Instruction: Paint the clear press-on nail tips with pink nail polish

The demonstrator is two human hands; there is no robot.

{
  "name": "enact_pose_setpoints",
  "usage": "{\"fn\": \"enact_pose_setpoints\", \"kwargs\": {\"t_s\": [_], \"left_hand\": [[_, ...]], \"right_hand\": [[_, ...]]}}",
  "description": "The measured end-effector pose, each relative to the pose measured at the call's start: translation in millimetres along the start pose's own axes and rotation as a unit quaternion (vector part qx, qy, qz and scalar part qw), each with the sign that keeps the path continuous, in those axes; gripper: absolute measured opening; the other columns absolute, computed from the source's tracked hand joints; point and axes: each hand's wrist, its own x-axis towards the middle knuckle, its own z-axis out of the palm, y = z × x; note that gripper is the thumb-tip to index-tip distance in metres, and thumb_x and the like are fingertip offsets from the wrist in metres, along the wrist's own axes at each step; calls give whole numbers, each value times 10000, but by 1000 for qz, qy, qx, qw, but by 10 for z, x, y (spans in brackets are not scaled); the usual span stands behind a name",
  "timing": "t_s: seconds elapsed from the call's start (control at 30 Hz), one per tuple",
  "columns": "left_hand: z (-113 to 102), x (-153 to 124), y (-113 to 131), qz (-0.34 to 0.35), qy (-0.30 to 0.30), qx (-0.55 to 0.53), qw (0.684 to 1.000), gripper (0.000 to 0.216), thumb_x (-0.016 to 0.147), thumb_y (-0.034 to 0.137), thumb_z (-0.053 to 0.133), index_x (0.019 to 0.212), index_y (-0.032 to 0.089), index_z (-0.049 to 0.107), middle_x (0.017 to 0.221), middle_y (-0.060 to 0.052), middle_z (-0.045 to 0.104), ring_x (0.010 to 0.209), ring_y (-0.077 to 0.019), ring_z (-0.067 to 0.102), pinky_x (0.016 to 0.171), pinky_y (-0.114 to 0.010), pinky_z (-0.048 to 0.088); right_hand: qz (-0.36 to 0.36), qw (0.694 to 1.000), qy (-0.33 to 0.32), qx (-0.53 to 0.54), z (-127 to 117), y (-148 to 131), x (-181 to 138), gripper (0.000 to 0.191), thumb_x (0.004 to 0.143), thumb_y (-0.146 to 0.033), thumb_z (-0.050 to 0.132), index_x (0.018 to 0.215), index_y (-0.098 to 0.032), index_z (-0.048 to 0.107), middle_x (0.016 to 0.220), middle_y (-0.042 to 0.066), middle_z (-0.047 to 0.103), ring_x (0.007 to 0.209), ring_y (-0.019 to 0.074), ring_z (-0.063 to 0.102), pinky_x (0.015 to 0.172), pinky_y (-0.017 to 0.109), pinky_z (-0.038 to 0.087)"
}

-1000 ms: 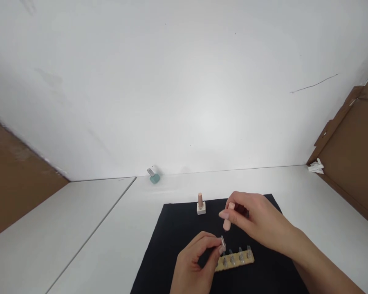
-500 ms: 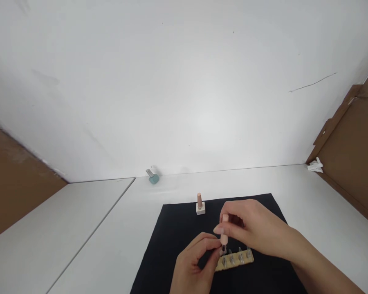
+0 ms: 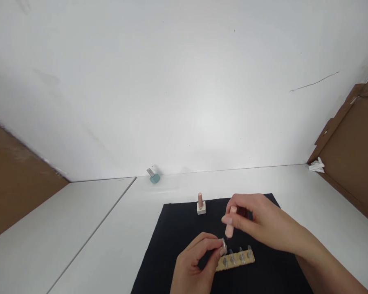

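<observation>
Between the thumb and fingers of my left hand (image 3: 196, 261) is a small pale nail polish bottle (image 3: 223, 247), tilted, most of it hidden by my fingers. My right hand (image 3: 254, 220) pinches a pink nail polish cap (image 3: 230, 228) just above and right of the bottle's mouth; only a dark bit of its brush shows. Below them lies a light wooden strip (image 3: 230, 266) with several clear nail tips (image 3: 242, 256) standing on it. My left hand covers the strip's left end.
A black cloth (image 3: 178, 228) covers the work area. At its back edge stands a capped nail polish bottle (image 3: 201, 207). A teal bottle (image 3: 154, 178) leans by the white wall. Crumpled white tissue (image 3: 317, 165) lies in the right corner beside a brown panel (image 3: 352, 151).
My right hand has lifted the cap slightly up and right, away from the bottle, and tilted it. The bottle in my left hand now leans, with its mouth more visible.
</observation>
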Motion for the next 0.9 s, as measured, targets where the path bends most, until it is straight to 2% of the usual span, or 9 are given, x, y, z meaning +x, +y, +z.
{"fn": "enact_pose_setpoints", "kwargs": {"t_s": [0.1, 0.27, 0.33, 0.43, 0.47, 0.6, 0.7, 0.77, 0.9], "left_hand": [[5, 1, -10, 0, -10, -11, 1000, 167, 882, 102, 694, 819, 231, 778, 822, 4, 774, 716, -141, 750, 665, -151, 584], [-3, -12, -9, -4, -20, -25, 999, 183, 886, 98, 685, 848, 234, 803, 854, -11, 796, 750, -154, 766, 680, -158, 589], [-5, -13, -4, -12, -16, -31, 999, 169, 884, 110, 697, 834, 233, 802, 847, -9, 797, 741, -154, 762, 676, -158, 587], [-5, -10, 1, -28, -21, -46, 998, 164, 878, 116, 707, 812, 234, 799, 833, -3, 794, 731, -152, 753, 674, -158, 581], [-6, -9, 2, -35, -23, -52, 998, 159, 877, 122, 711, 804, 234, 798, 827, -2, 792, 727, -153, 749, 673, -160, 579], [-14, -4, -6, -69, -17, -73, 995, 124, 875, 166, 740, 799, 236, 810, 832, -11, 801, 742, -169, 753, 670, -172, 582], [-18, -7, -11, -78, -18, -83, 993, 122, 870, 176, 750, 796, 241, 821, 836, -15, 806, 752, -176, 754, 676, -180, 583], [-17, -10, -11, -79, -22, -87, 993, 124, 869, 177, 750, 788, 240, 820, 821, -11, 798, 737, -171, 746, 670, -180, 578], [-14, -12, -16, -80, -27, -89, 992, 135, 873, 166, 737, 798, 242, 819, 819, -7, 792, 738, -168, 741, 675, -179, 574]], "right_hand": [[-9, 1000, -24, -4, 64, 25, 34, 188, 1011, -334, 622, 850, -238, 640, 779, -49, 796, 618, 127, 546, 559, 234, 379], [1, 997, 70, -24, 52, 65, 48, 252, 1039, -354, 571, 822, -238, 625, 828, -52, 802, 641, 125, 560, 596, 247, 391], [0, 999, 51, -2, 27, 52, 31, 253, 1034, -375, 583, 824, -240, 625, 815, -48, 807, 680, 137, 576, 599, 248, 394], [1, 999, -27, 17, 28, 40, 33, 220, 1008, -362, 622, 827, -237, 632, 790, -41, 805, 655, 137, 566, 568, 246, 385], [6, 999, -34, 7, 38, 43, 44, 220, 1001, -364, 630, 823, -235, 635, 777, -37, 799, 635, 135, 551, 559, 247, 380], [20, 999, 27, -22, 67, 70, 79, 260, 1014, -386, 606, 804, -232, 627, 770, -40, 795, 587, 124, 496, 557, 254, 371], [8, 998, 63, -7, 54, 54, 49, 258, 1027, -375, 587, 812, -238, 627, 808, -47, 809, 632, 127, 533, 583, 251, 382], [7, 999, 46, 3, 47, 32, 21, 247, 1016, -375, 604, 811, -239, 626, 800, -42, 810, 653, 133, 547, 575, 248, 377], [25, 999, -28, 0, 59, 37, 33, 235, 992, -381, 635, 807, -237, 629, 763, -37, 801, 598, 131, 517, 531, 251, 358]]}}
